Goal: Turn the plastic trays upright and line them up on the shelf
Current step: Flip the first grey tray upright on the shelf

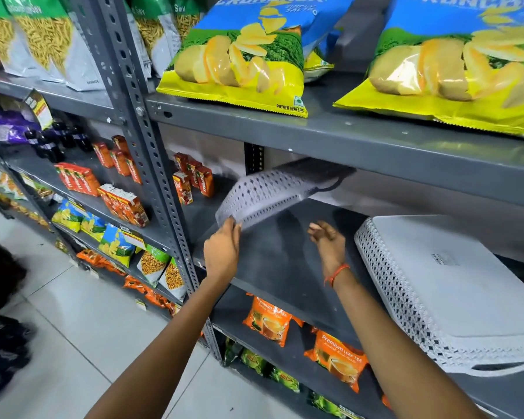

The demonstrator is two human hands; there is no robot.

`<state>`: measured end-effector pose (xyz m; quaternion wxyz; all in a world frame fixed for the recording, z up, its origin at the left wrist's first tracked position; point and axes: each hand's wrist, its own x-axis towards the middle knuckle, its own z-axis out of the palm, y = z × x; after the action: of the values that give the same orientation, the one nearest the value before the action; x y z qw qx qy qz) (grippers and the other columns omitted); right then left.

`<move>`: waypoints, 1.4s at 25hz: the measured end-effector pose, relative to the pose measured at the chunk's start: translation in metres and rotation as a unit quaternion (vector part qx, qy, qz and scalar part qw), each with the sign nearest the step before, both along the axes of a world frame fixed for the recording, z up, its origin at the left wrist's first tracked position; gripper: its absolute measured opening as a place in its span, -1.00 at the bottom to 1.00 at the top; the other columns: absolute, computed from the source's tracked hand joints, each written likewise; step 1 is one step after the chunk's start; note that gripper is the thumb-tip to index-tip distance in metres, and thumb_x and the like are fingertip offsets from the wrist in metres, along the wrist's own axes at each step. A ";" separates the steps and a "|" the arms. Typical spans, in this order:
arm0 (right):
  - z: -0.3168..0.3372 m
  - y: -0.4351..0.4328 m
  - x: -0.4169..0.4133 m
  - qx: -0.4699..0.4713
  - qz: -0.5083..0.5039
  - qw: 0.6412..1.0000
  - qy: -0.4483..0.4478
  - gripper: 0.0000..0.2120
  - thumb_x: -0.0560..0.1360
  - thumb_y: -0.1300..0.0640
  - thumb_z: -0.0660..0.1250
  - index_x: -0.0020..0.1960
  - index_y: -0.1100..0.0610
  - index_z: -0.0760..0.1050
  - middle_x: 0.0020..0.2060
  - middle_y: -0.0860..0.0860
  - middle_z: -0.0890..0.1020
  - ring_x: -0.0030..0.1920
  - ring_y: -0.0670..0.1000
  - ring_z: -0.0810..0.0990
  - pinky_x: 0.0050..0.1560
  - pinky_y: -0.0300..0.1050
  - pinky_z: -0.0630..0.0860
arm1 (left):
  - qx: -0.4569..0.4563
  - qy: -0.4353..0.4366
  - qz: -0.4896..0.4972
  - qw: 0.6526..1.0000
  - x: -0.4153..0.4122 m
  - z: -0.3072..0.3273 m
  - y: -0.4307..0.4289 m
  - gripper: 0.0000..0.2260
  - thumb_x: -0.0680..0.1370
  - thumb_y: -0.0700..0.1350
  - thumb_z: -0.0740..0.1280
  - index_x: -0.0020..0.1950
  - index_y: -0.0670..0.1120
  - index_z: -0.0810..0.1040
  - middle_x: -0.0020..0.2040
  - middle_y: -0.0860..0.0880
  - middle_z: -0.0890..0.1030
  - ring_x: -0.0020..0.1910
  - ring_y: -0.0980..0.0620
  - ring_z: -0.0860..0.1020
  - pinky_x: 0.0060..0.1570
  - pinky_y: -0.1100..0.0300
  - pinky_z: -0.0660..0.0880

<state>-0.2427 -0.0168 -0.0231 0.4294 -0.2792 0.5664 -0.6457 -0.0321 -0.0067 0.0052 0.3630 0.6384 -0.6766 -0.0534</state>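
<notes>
A white perforated plastic tray (273,192) is tilted in the air above the grey middle shelf (285,267), blurred by motion, its far end up near the shelf above. My left hand (223,249) is shut on its near lower corner. To the right, my right hand (328,240) hovers over the shelf with fingers apart and nothing in it, apart from the tray. A second white tray (454,285) lies upside down on the same shelf at the right, its flat bottom facing up.
Small red juice cartons (194,179) stand at the shelf's back left. Large chip bags (242,58) lie on the shelf above. Orange tea packets (268,322) fill the shelf below. A slotted grey upright post (164,182) bounds the bay on the left.
</notes>
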 end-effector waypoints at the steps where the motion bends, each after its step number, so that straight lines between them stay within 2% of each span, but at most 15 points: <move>1: -0.001 0.000 0.000 0.010 0.013 0.996 0.083 -0.79 0.51 0.45 0.18 0.06 0.32 0.53 -0.16 0.10 0.71 -0.27 -0.25 0.62 -0.08 -0.36 0.56 | -0.001 0.041 0.025 0.999 -0.005 0.010 0.002 -0.75 0.64 -0.05 0.13 0.07 -0.21 0.47 -0.13 -0.31 0.68 -0.18 -0.30 0.65 -0.15 -0.15 0.60; 3: -0.004 0.002 -0.005 0.031 0.054 0.960 0.271 -0.71 0.51 0.40 0.18 0.21 0.34 0.48 0.16 0.25 0.60 0.06 -0.02 0.59 0.25 -0.09 0.48 | 0.027 0.131 0.057 0.989 -0.009 0.022 0.001 -0.72 0.64 -0.04 0.11 0.02 -0.20 0.52 -0.10 -0.28 0.69 -0.13 -0.25 0.67 -0.07 -0.13 0.61; 5: -0.009 0.007 -0.008 0.053 0.119 0.894 0.428 -0.66 0.53 0.32 0.17 0.30 0.28 0.42 0.31 0.23 0.48 0.28 0.16 0.49 0.35 -0.01 0.35 | 0.058 0.205 0.055 0.975 -0.005 0.027 -0.003 -0.71 0.64 -0.07 0.13 -0.04 -0.22 0.55 -0.08 -0.25 0.70 -0.14 -0.19 0.70 -0.04 -0.12 0.62; 7: -0.016 0.008 -0.012 0.068 0.184 0.826 0.529 -0.66 0.57 0.23 0.14 0.32 0.26 0.40 0.35 0.20 0.45 0.35 0.18 0.41 0.38 -0.01 0.28 | 0.094 0.276 0.034 0.956 0.000 0.034 -0.012 -0.72 0.63 -0.12 0.13 -0.10 -0.21 0.57 -0.10 -0.23 0.69 -0.20 -0.16 0.71 -0.11 -0.07 0.64; 10: -0.026 0.011 -0.016 0.060 0.256 0.731 0.629 -0.51 0.54 -0.03 -0.04 0.26 0.20 0.46 0.35 0.16 0.46 0.37 0.17 0.38 0.46 0.09 0.14 | 0.154 0.435 0.041 0.886 0.008 0.039 -0.040 -0.68 0.61 -0.21 0.10 -0.26 -0.07 0.53 -0.25 -0.16 0.63 -0.48 -0.03 0.64 -0.47 0.19 0.59; 12: -0.030 0.006 -0.022 0.035 0.248 0.699 0.669 -0.44 0.45 -0.13 -0.07 0.17 0.16 0.51 0.32 0.14 0.49 0.31 0.19 0.44 0.44 0.15 0.16 | 0.182 0.471 0.078 0.860 0.017 0.038 -0.052 -0.68 0.61 -0.21 0.08 -0.25 -0.10 0.54 -0.25 -0.19 0.61 -0.49 -0.03 0.61 -0.45 0.18 0.60; 14: -0.022 0.000 -0.026 0.037 0.242 0.680 0.691 -0.64 0.49 -0.02 0.11 0.17 0.14 0.47 0.27 0.12 0.52 0.27 0.18 0.46 0.44 0.14 0.17 | 0.195 0.423 0.085 0.881 0.024 0.027 -0.059 -0.74 0.62 -0.20 0.11 -0.01 -0.29 0.56 -0.13 -0.24 0.59 -0.26 -0.11 0.60 -0.29 0.11 0.60; 16: -0.017 -0.007 -0.027 0.009 0.252 0.661 0.707 -0.65 0.49 0.11 0.23 0.26 0.13 0.39 0.21 0.13 0.55 0.26 0.19 0.43 0.43 0.13 0.19 | 0.223 0.369 0.077 0.899 0.025 0.009 -0.064 -0.71 0.63 -0.17 0.14 0.19 -0.35 0.49 0.02 -0.19 0.59 0.00 -0.17 0.61 -0.13 0.06 0.63; 20: -0.008 -0.019 -0.021 -0.003 0.200 0.671 0.714 -0.65 0.43 0.26 0.26 0.21 0.20 0.39 0.16 0.19 0.51 0.21 0.24 0.43 0.23 0.13 0.45 | 0.255 0.307 0.123 0.909 0.020 -0.016 -0.066 -0.63 0.62 -0.05 0.20 0.07 -0.37 0.55 0.11 -0.36 0.61 0.09 -0.31 0.58 0.09 -0.12 0.57; 22: -0.005 -0.031 -0.019 -0.004 0.201 0.654 0.729 -0.60 0.44 0.32 0.23 0.28 0.24 0.35 0.29 0.22 0.42 0.33 0.24 0.35 0.33 0.10 0.40 | 0.242 0.255 0.157 0.923 0.013 -0.012 -0.060 -0.61 0.61 -0.04 0.21 0.10 -0.39 0.52 0.15 -0.39 0.56 0.12 -0.34 0.53 0.12 -0.12 0.51; 24: -0.005 -0.042 -0.018 0.022 0.247 0.633 0.733 -0.60 0.52 0.29 0.17 0.36 0.23 0.30 0.44 0.17 0.30 0.47 0.17 0.19 0.47 0.04 0.21 | 0.209 0.117 0.178 0.954 0.005 -0.006 -0.045 -0.66 0.61 -0.10 0.22 0.21 -0.36 0.45 0.29 -0.36 0.42 0.26 -0.31 0.39 0.25 -0.13 0.41; 27: -0.011 -0.043 -0.018 0.026 0.229 0.636 0.736 -0.75 0.52 0.27 0.20 0.19 0.23 0.46 0.26 0.22 0.51 0.36 0.18 0.37 0.40 -0.02 0.25 | 0.100 -0.009 -0.013 0.995 -0.020 0.000 -0.023 -0.73 0.57 -0.15 0.27 0.25 -0.20 0.50 0.37 -0.24 0.39 0.36 -0.23 0.30 0.35 -0.09 0.33; 29: -0.016 -0.036 -0.016 -0.018 0.193 0.629 0.753 -0.81 0.45 0.26 0.27 0.04 0.21 0.54 0.02 0.21 0.63 0.15 0.22 0.55 0.27 0.00 0.43 | 0.142 -0.108 -0.176 0.968 -0.041 -0.004 -0.012 -0.78 0.57 -0.12 0.28 0.18 -0.13 0.57 0.31 -0.19 0.49 0.32 -0.19 0.39 0.26 -0.02 0.42; 31: -0.021 -0.029 -0.021 -0.052 0.178 0.611 0.769 -0.80 0.41 0.21 0.24 -0.03 0.18 0.59 -0.14 0.14 0.68 -0.06 0.20 0.64 0.08 -0.01 0.57 | 0.163 -0.200 -0.216 0.942 -0.050 -0.007 -0.008 -0.85 0.55 -0.18 0.28 0.08 -0.11 0.59 0.14 -0.20 0.60 0.12 -0.22 0.54 0.03 0.01 0.52; 35: -0.017 -0.025 -0.041 -0.040 0.171 0.648 0.741 -0.76 0.43 0.29 0.33 0.10 0.24 0.55 -0.01 0.20 0.66 0.03 0.24 0.59 0.13 0.05 0.54 | 0.155 -0.265 -0.206 0.929 -0.035 -0.011 -0.011 -0.81 0.49 -0.32 0.27 0.01 -0.12 0.59 -0.05 -0.20 0.65 -0.07 -0.26 0.60 -0.07 -0.01 0.57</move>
<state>-0.2834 -0.0415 -0.0403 -0.0427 -0.7734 0.6118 -0.1604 -0.0670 -0.0173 -0.0054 0.0480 0.5246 -0.8479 -0.0600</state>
